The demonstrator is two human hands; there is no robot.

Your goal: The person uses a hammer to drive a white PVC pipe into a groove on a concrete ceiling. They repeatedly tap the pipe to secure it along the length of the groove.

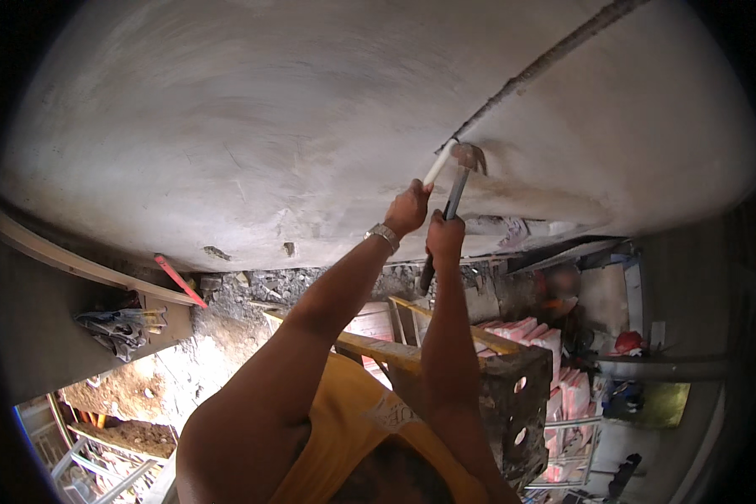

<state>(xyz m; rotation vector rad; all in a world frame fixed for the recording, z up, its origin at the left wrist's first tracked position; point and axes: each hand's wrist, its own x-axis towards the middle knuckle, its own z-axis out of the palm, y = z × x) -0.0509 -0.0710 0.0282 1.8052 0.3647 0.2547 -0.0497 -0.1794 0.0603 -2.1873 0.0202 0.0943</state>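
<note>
My left hand (409,208), with a metal-band watch on its wrist, is closed around a short white plastic pipe (441,162). The pipe's upper end meets the lower end of a narrow groove (521,77) cut into the grey plastered wall (252,126). Just to the right, my right hand (446,236) grips a claw hammer (455,195) by its handle. The rusty hammer head is beside the pipe's upper end; whether they touch, I cannot tell. Both arms are raised toward the wall.
Below me are a yellow wooden frame (378,351) and a dark, dirty crate (521,412). Pink-and-white packages (573,395) are stacked at right. Rubble (260,287) lines the wall's foot, with a red bar (180,280) leaning at left. A cloth (122,329) hangs at far left.
</note>
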